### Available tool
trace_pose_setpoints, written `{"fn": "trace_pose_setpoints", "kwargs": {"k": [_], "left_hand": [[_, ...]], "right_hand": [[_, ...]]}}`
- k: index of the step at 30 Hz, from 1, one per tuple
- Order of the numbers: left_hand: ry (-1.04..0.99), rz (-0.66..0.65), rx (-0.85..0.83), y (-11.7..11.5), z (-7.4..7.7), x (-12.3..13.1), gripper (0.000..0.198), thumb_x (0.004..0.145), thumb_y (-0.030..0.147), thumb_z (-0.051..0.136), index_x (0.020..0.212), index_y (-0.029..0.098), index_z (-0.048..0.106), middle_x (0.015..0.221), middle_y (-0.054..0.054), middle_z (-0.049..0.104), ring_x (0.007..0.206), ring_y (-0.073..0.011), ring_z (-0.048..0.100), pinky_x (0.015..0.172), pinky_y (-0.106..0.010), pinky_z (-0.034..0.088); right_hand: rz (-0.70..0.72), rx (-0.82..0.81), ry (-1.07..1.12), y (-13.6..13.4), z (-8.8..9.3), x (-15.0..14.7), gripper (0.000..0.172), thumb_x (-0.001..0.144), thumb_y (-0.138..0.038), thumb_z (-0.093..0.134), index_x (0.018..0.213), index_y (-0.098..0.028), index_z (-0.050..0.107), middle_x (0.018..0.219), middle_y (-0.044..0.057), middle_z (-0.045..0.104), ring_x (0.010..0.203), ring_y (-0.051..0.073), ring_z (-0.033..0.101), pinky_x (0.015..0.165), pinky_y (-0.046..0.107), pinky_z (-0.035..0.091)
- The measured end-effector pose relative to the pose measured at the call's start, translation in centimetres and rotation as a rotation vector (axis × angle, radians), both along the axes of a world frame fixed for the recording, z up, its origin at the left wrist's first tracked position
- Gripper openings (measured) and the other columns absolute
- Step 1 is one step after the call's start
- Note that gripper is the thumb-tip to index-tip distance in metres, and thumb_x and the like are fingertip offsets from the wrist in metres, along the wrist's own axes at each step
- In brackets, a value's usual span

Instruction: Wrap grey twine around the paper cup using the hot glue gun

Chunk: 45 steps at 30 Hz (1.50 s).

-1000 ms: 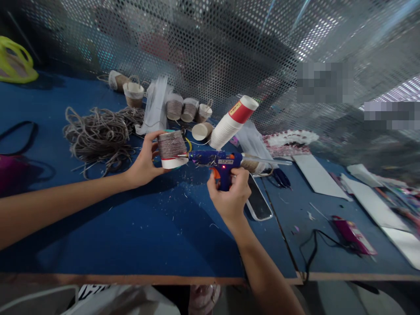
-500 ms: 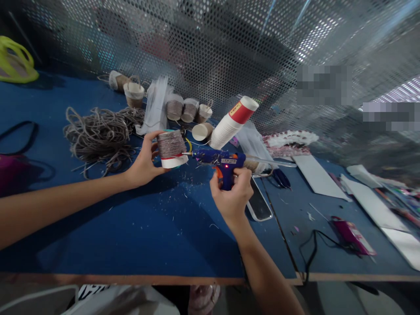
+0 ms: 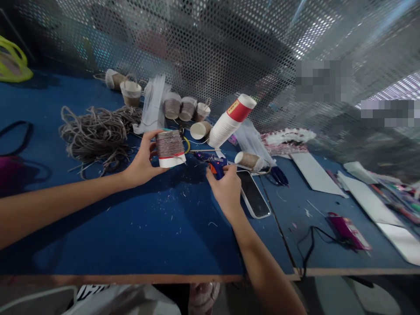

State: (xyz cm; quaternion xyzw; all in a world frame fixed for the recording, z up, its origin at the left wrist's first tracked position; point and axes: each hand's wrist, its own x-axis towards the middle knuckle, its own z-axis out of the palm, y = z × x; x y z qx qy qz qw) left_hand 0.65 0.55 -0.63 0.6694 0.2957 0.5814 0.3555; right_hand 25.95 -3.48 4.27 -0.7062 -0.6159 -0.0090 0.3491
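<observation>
My left hand [image 3: 145,158] grips a paper cup [image 3: 171,162] wound with grey-brown yarn, tilted on its side-edge above the table. A red band and a white strip of the cup show below the yarn, and a loose yarn end pokes out near the red band. My right hand [image 3: 227,188] is wrapped round the handle of a blue hot glue gun [image 3: 219,165] with an orange trigger and a small red light. The gun's nozzle points left and lies a little away from the cup. Behind my left hand lies a tangled heap of grey yarn [image 3: 95,135].
A tall stack of white paper cups [image 3: 226,129] leans behind the gun. Several yarn-wrapped cups [image 3: 172,107] stand along the perforated metal screen [image 3: 210,52]. A phone [image 3: 255,197], dark-handled scissors [image 3: 279,176] and a magenta packet [image 3: 349,232] lie to the right.
The glue gun has drawn back from the cup and been lowered toward the table, with its nozzle off the yarn. My left hand still holds the cup in nearly the same place.
</observation>
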Motion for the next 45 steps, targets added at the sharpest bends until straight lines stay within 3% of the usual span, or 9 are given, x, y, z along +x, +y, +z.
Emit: {"fn": "trace_pose_setpoints", "kwargs": {"k": [4,8,12,16,20,28,35,41,45], "left_hand": [[0.016,-0.012,0.0,0.0,0.1,-0.1,0.085,0.07,0.03,0.086,0.141,0.031,0.038,0.145,-0.013,0.046,0.125,-0.0295,0.059,0.103,-0.047,0.056],[0.023,-0.054,-0.023,-0.1,0.4,-0.1,0.082,0.071,0.026,0.083,0.14,0.029,0.039,0.144,-0.014,0.048,0.124,-0.0299,0.06,0.104,-0.048,0.055],[0.02,-0.117,-0.052,-0.1,0.5,-0.2,0.085,0.067,0.017,0.084,0.139,0.029,0.041,0.146,-0.014,0.047,0.127,-0.0308,0.059,0.106,-0.049,0.054],[0.009,-0.169,-0.101,-0.1,0.5,-0.3,0.086,0.065,0.013,0.083,0.138,0.03,0.042,0.147,-0.012,0.047,0.126,-0.0313,0.059,0.103,-0.049,0.056],[0.021,-0.202,-0.1,-0.2,0.7,-0.3,0.085,0.065,0.014,0.083,0.138,0.031,0.042,0.147,-0.011,0.048,0.128,-0.0316,0.059,0.103,-0.048,0.056],[-0.026,-0.304,-0.054,-0.5,1.1,-0.2,0.079,0.068,0.013,0.081,0.135,0.031,0.043,0.141,-0.01,0.054,0.128,-0.0293,0.061,0.102,-0.042,0.058],[-0.035,-0.326,-0.081,-0.4,1.4,-0.4,0.081,0.066,0.013,0.084,0.134,0.031,0.045,0.14,-0.01,0.056,0.126,-0.0305,0.063,0.099,-0.043,0.06],[-0.018,-0.306,-0.094,-0.4,1.5,-0.4,0.082,0.064,0.016,0.087,0.133,0.031,0.045,0.142,-0.01,0.054,0.126,-0.0303,0.063,0.104,-0.044,0.056],[0.004,-0.32,-0.132,-0.4,1.5,-0.4,0.084,0.064,0.012,0.086,0.134,0.031,0.043,0.142,-0.011,0.055,0.124,-0.0308,0.064,0.102,-0.044,0.057]], "right_hand": [[-0.018,-0.023,-0.073,0.1,-1.2,0.0,0.05,0.073,-0.061,0.07,0.085,-0.023,0.04,0.079,0.006,0.057,0.078,0.028,0.062,0.072,0.047,0.052],[-0.011,0.216,-0.195,-0.5,-0.7,-0.5,0.051,0.077,-0.063,0.067,0.093,-0.019,0.047,0.103,0.02,0.059,0.105,0.038,0.059,0.091,0.063,0.046],[0.396,0.357,-0.041,-2.1,0.9,-1.4,0.023,0.09,-0.036,0.058,0.106,-0.023,0.049,0.122,0.016,0.063,0.112,0.028,0.063,0.095,0.054,0.051],[0.842,0.134,0.247,-3.9,1.8,-2.5,0.012,0.094,-0.032,0.049,0.105,-0.026,0.049,0.129,0.013,0.066,0.116,0.026,0.066,0.087,0.047,0.057],[1.018,-0.108,0.346,-4.6,2.2,-3.2,0.007,0.096,-0.032,0.051,0.099,-0.026,0.052,0.127,0.009,0.069,0.103,0.02,0.068,0.089,0.042,0.057],[0.967,-0.262,0.509,-4.0,1.8,-3.0,0.019,0.095,-0.044,0.052,0.093,-0.025,0.053,0.123,0.009,0.07,0.087,0.016,0.066,0.083,0.038,0.058],[0.909,-0.305,0.886,-3.4,1.0,-3.3,0.026,0.091,-0.05,0.057,0.088,-0.025,0.049,0.101,0.004,0.071,0.056,0.009,0.056,0.061,0.031,0.06],[0.69,-0.207,1.122,-2.5,1.2,-3.0,0.025,0.091,-0.045,0.047,0.079,-0.023,0.044,0.084,0.001,0.067,0.039,0.005,0.039,0.035,0.022,0.046],[0.611,-0.054,1.102,-2.4,1.4,-2.8,0.021,0.09,-0.042,0.048,0.082,-0.024,0.045,0.087,-0.001,0.065,0.038,0.004,0.039,0.032,0.02,0.042]]}}
